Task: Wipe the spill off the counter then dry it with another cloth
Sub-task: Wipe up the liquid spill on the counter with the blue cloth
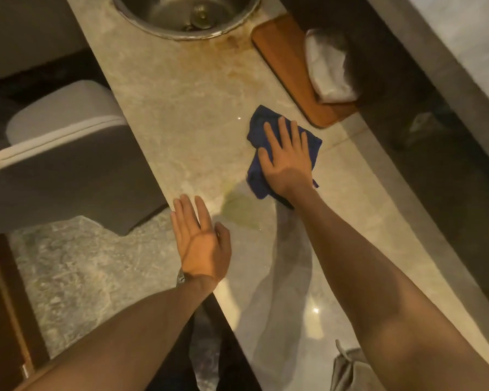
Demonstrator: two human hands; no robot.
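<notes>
On the marble counter point(164, 114), the right hand point(287, 159) presses flat, fingers spread, on a blue cloth point(259, 124); the left hand point(201, 241) rests open, empty, at the edge. No writing is legible.

Head view, steeply down over counter point(198, 131)

The tabletop point(187, 131) was a pale marble strip running from 12 o'clock down to 5 o'clock. A round metal sink point(185, 15) was set into it at 12 o'clock. At 1 o'clock a wooden tray point(283, 60) lay on it, carrying a white wrapped bundle point(328, 66). Near the centre a blue cloth point(266, 128) lay flat on the stone under the right hand point(287, 162). A yellowish wet patch point(242, 211) spread just below the cloth. The left hand point(201, 241) rested at the tabletop's near edge, and a grey cloth point(347, 371) lay at 5 o'clock.
</notes>
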